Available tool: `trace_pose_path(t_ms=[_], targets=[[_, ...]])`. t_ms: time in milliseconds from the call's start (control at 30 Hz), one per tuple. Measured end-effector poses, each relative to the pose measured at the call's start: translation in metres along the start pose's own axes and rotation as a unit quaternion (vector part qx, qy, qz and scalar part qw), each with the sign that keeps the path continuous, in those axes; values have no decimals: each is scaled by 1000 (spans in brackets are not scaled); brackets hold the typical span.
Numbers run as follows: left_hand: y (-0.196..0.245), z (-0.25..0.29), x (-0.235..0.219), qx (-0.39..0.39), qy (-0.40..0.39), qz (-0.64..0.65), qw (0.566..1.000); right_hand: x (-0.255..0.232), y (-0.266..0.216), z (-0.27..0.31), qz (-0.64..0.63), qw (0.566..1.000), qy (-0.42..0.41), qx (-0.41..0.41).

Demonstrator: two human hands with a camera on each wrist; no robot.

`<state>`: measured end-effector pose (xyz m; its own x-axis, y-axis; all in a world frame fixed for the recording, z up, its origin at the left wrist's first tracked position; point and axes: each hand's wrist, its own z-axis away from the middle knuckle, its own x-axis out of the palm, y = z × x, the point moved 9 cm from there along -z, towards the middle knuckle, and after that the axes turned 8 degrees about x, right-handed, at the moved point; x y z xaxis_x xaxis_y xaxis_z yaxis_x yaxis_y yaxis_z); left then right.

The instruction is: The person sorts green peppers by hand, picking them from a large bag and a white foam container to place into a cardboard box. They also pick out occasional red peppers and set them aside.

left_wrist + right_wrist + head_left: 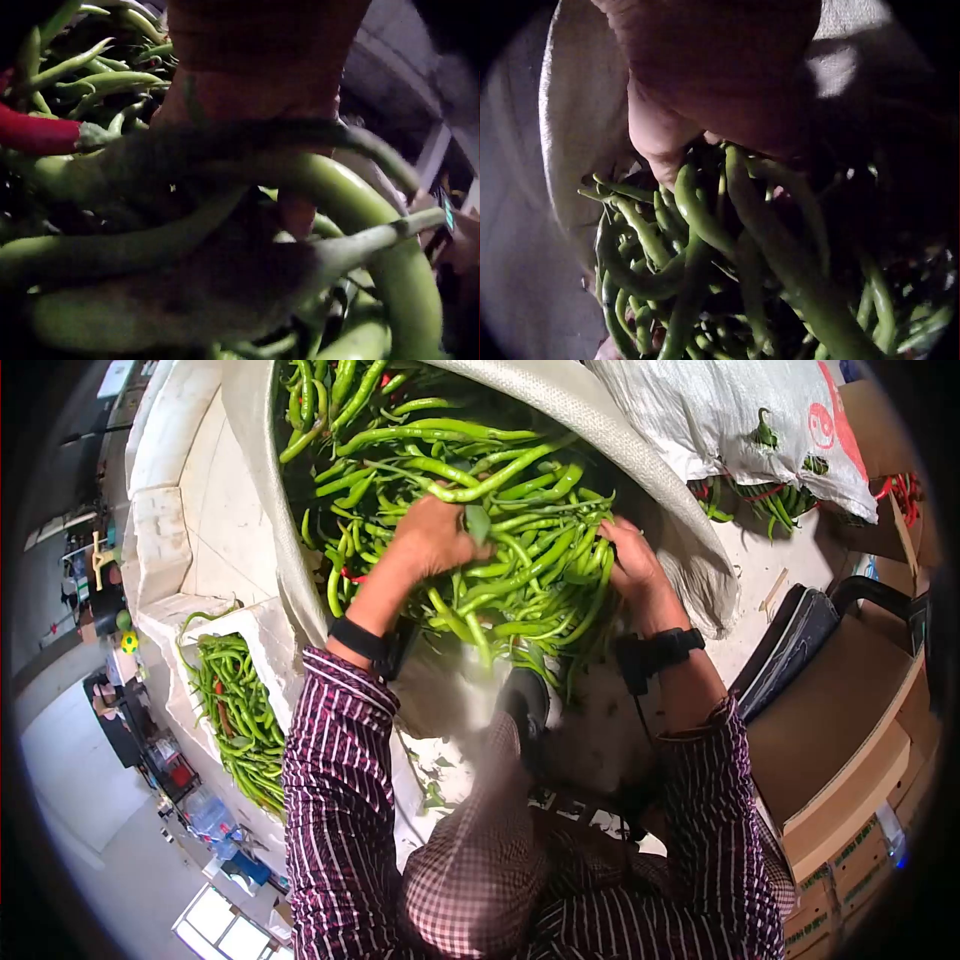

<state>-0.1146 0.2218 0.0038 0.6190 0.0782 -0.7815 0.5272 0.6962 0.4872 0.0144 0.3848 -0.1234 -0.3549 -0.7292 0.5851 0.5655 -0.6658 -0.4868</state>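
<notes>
Long green chili peppers [535, 565] fill a wide-mouthed woven sack [610, 425], a few red ones among them. My left hand [435, 538] is sunk in the heap, fingers curled round some green peppers; in the left wrist view, peppers [405, 277] cover much of that hand, and a red pepper [41, 135] lies beside it. At the right side of the heap my right hand [632, 565] grips green peppers. The right wrist view shows the thumb [656, 139] and fingers over the upper ends of several peppers [772, 232], the fingertips partly hidden.
On the left stands a white-lined container [160, 545] with another lot of green peppers [240, 710] by it. A white printed sack [720, 420] lies at the upper right, peppers showing under its edge. An open cardboard box [830, 730] stands at right. My shoe [525, 700] is just below the heap.
</notes>
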Motion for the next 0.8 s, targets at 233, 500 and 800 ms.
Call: trace_pose_path(t_ms=[233,500,800], targets=[[54,67,48,42,17,-15,999,53,-16,114,-20,980,-21,-197],[140,119,118,121,61,-56,989,-51,58,190,5,988,116,-98],[180,202,113,141,58,-41,987,-104,114,250,-14,950,292,-107]])
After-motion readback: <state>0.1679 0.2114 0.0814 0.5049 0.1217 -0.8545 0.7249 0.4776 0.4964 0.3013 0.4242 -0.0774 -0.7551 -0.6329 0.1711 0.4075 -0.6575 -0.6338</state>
